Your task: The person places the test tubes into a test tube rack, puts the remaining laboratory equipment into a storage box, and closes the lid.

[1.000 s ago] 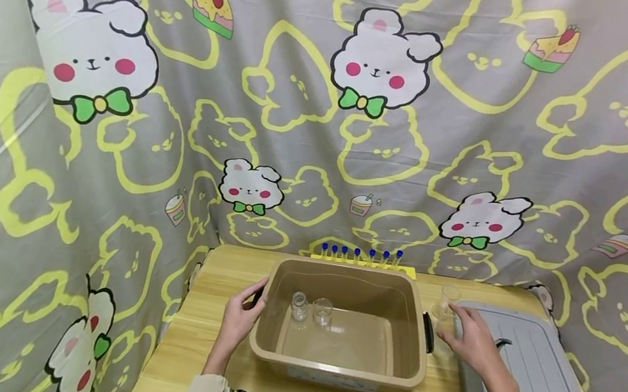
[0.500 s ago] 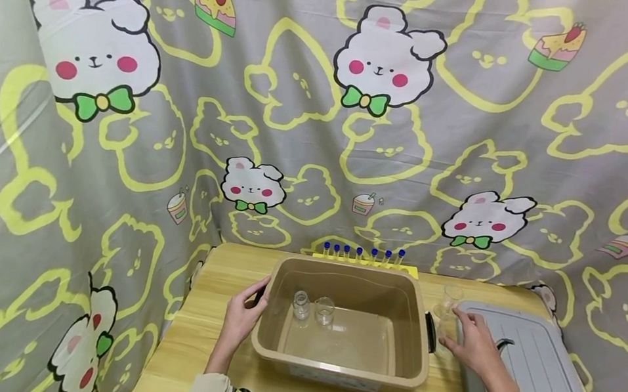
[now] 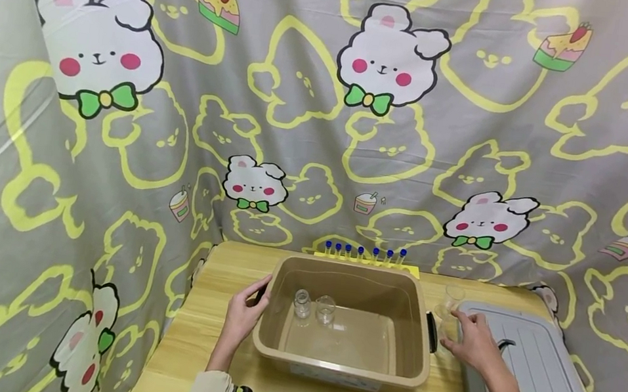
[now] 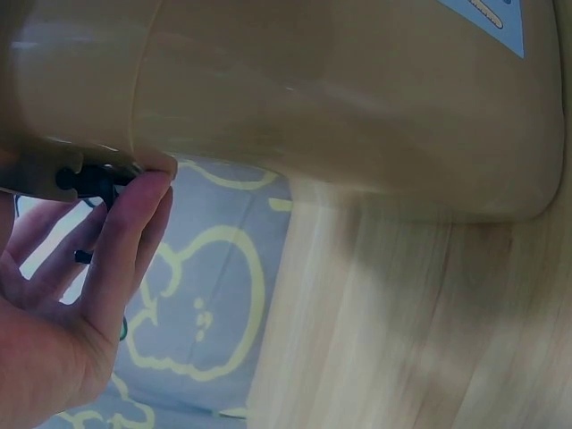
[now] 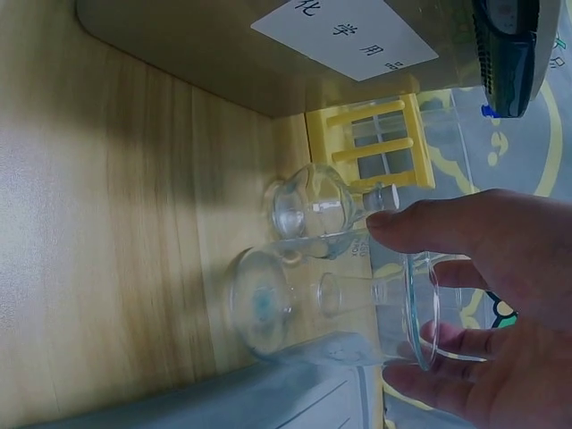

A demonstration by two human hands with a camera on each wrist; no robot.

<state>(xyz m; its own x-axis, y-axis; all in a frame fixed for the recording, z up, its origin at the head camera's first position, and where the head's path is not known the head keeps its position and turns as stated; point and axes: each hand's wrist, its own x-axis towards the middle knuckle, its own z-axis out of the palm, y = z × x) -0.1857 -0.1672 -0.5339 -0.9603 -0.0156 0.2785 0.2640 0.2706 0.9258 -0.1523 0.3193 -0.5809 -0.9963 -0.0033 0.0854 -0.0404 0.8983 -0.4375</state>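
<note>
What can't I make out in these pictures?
Yellow plastic tube rack, head view: mostly hidden behind brown plastic bin.
Left black plastic handle, head view: mostly covered by left hand.
Clear glass beaker, head view: partly covered by right hand.
Pale blue label, left wrist view: cut off by top edge.

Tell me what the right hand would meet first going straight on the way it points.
The right hand would first meet the clear glass cup, whose rim sits between its thumb and fingers. Past that, depth is unclear.
</note>
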